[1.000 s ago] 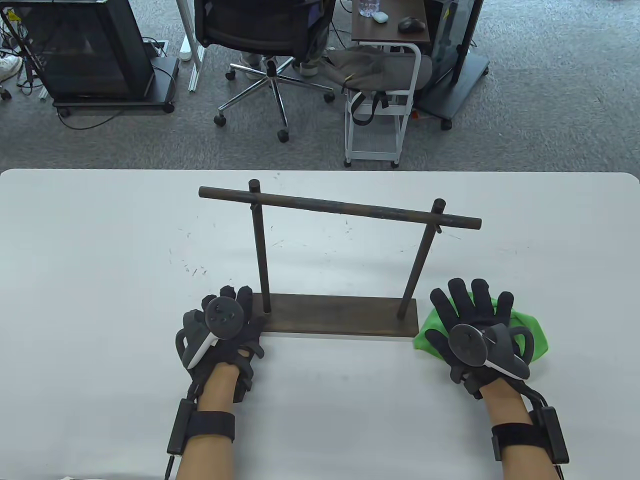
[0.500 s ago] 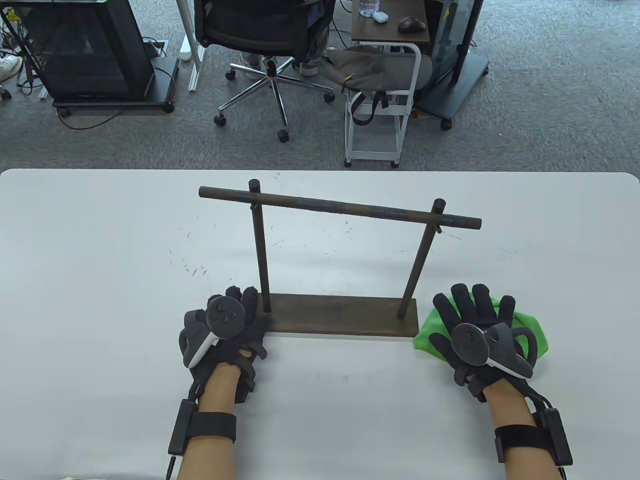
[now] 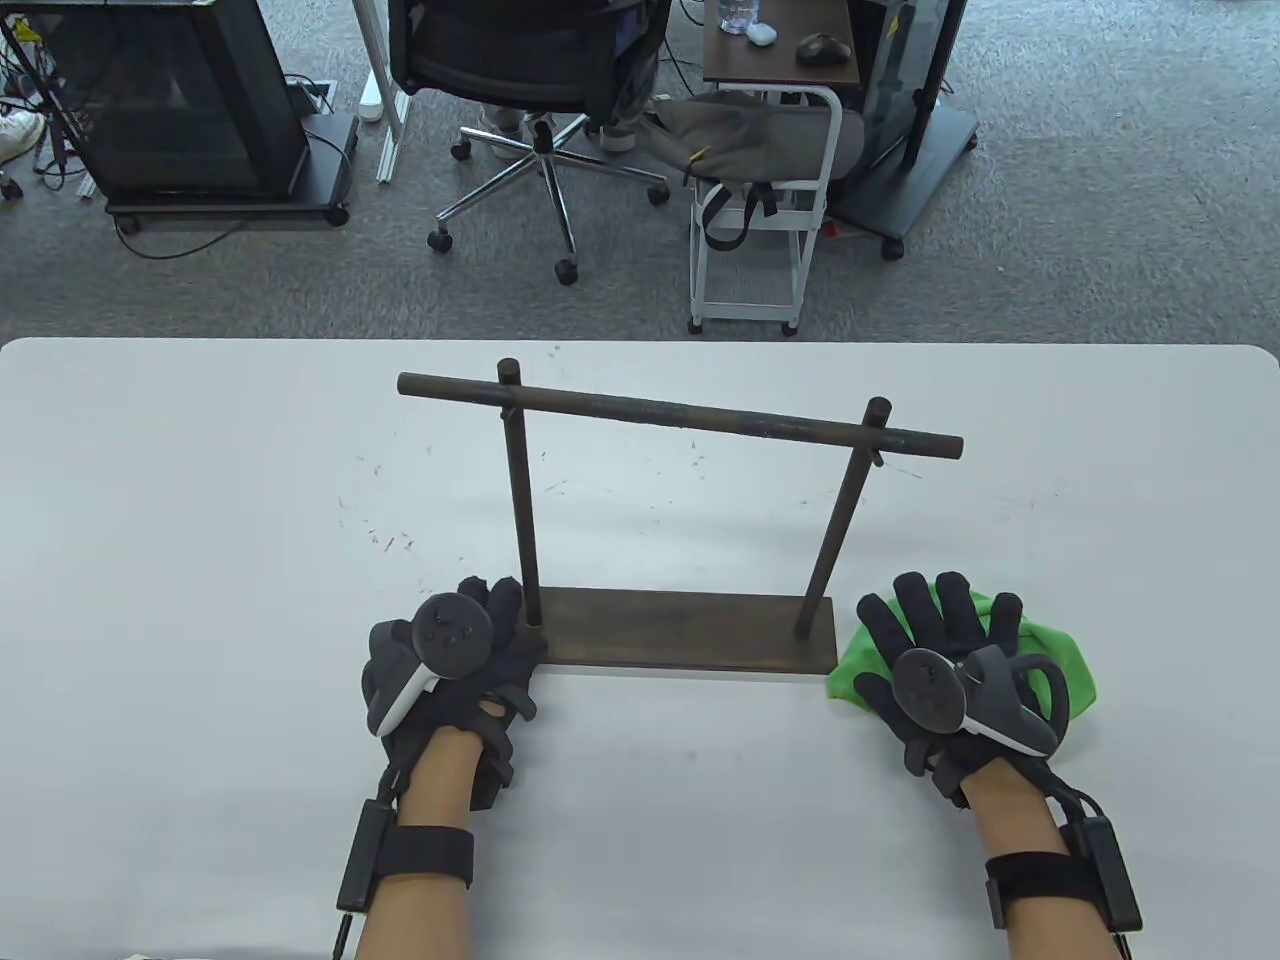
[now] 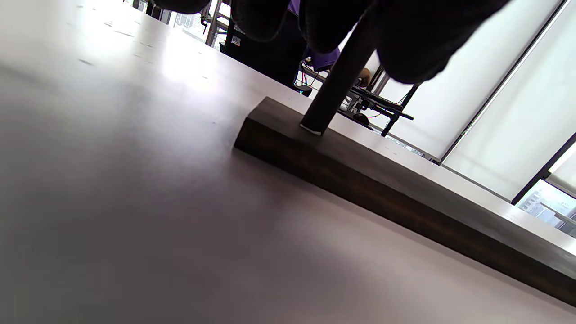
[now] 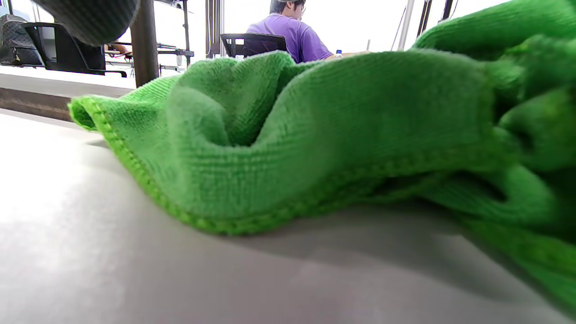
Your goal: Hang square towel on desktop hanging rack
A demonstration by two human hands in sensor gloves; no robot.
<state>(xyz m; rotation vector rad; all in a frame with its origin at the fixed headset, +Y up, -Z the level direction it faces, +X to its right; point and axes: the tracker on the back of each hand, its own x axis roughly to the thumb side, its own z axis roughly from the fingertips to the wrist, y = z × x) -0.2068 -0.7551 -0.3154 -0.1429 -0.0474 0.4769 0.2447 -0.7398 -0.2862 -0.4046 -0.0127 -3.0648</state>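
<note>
A dark wooden hanging rack [image 3: 680, 418] stands mid-table on a flat base [image 3: 690, 630], with two posts and a bare cross bar. A crumpled green square towel [image 3: 1075, 662] lies on the table just right of the base; it fills the right wrist view [image 5: 315, 135]. My right hand [image 3: 945, 645] lies over the towel with fingers spread. My left hand [image 3: 480, 640] is at the base's left end, fingers by the left post [image 3: 522, 500]. In the left wrist view the fingers [image 4: 405, 40] hang above the base [image 4: 405, 198] on either side of the post [image 4: 337, 85].
The white table [image 3: 200, 600] has small dark specks left of the rack. Beyond its far edge are an office chair [image 3: 530, 70], a white cart [image 3: 760, 230] and a black cabinet [image 3: 180, 100] on grey carpet.
My left hand has slid a little right, closer to the left post. My right hand has shifted slightly left and its fingers have drawn in a little over the towel.
</note>
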